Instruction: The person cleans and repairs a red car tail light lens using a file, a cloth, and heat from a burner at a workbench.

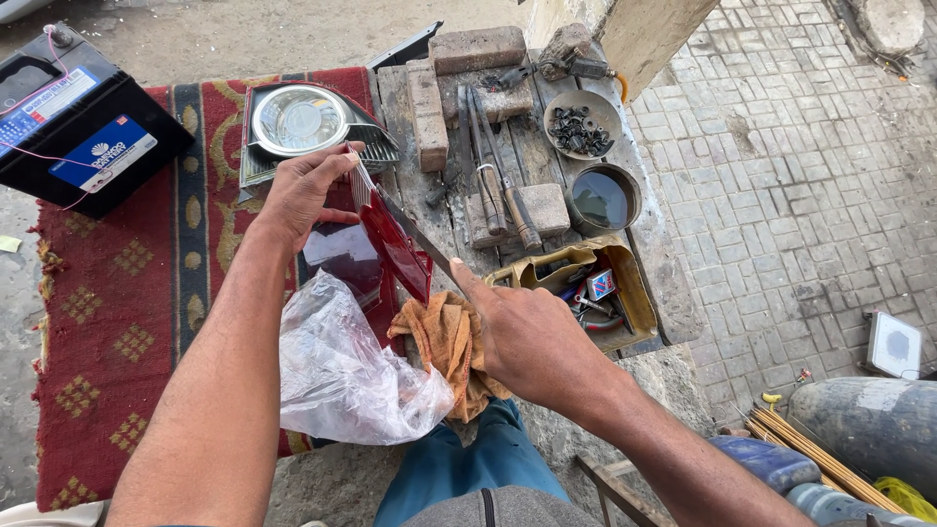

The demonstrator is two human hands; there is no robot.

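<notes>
My left hand (301, 190) grips the top edge of a red vehicle tail-light lens (395, 249), holding it upright above the red patterned rug (127, 293). My right hand (532, 337) holds a long thin metal blade (420, 234) with an orange rag (449, 342) bunched under the palm. The blade's tip lies against the lens edge close to my left fingers. A crumpled clear plastic bag (342, 376) rests below the lens, against my left forearm.
A round headlight unit (303, 122) lies on the rug behind my left hand. A black car battery (83, 122) stands at the far left. The wooden bench (527, 146) carries bricks, hand tools, a bowl of screws (581, 127), a tin of dark liquid (600, 200) and a yellow cut container (605, 288).
</notes>
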